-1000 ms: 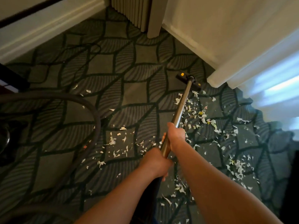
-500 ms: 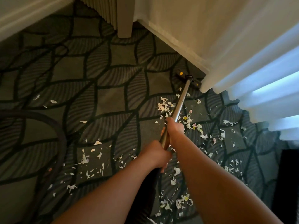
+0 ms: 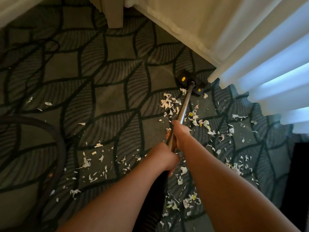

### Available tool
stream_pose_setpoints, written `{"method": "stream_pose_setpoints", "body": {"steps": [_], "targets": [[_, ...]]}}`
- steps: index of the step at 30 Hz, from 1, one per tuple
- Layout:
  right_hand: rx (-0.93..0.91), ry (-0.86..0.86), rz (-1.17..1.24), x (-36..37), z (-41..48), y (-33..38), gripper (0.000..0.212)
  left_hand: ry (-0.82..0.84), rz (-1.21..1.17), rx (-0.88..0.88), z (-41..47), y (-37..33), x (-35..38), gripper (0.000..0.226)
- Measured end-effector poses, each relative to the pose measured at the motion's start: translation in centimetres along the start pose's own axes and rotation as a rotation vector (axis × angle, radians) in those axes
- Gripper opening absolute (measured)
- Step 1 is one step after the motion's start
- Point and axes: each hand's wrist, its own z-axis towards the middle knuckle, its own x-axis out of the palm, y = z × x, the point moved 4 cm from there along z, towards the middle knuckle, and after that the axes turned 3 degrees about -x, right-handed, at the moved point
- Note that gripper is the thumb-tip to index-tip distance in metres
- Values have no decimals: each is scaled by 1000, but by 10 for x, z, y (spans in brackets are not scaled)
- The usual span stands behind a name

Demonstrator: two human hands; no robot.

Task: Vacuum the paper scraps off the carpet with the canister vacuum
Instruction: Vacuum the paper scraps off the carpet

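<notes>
Both my hands grip the metal vacuum wand point(image 3: 185, 106). My right hand point(image 3: 181, 134) holds it higher up the tube, and my left hand point(image 3: 163, 158) holds it lower, near the dark handle. The black floor head point(image 3: 190, 82) with yellow marks lies on the patterned carpet point(image 3: 107, 91), close to the hem of a white curtain. Paper scraps point(image 3: 168, 102) lie thick just behind the head and on both sides of the wand. More paper scraps point(image 3: 93, 164) are scattered to the left and near my arms.
The dark vacuum hose point(image 3: 56, 148) curves across the carpet at the left. White curtains point(image 3: 250, 52) hang at the right with bright window light. A pale furniture leg point(image 3: 115, 15) stands at the top. A dark object point(image 3: 299, 181) fills the right edge.
The floor head has slid forward along the carpet toward the curtain hem, and a clump of scraps has gathered left of the wand. My view has shifted, so the hose sits further left.
</notes>
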Motion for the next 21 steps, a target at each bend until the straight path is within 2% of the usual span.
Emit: {"method": "stream_pose_setpoints", "body": {"steps": [7,14,21], "targets": [[7,10,-5,5,-27,-3,34,-2,34,-11,-26,8,-10,6],[31,14,-4,9,-53,-22,19,0,45,-24,-49,30,-11,5],[39,15,-17,18,-73,-45,21,14,31,-27,-63,56,-14,5]]}}
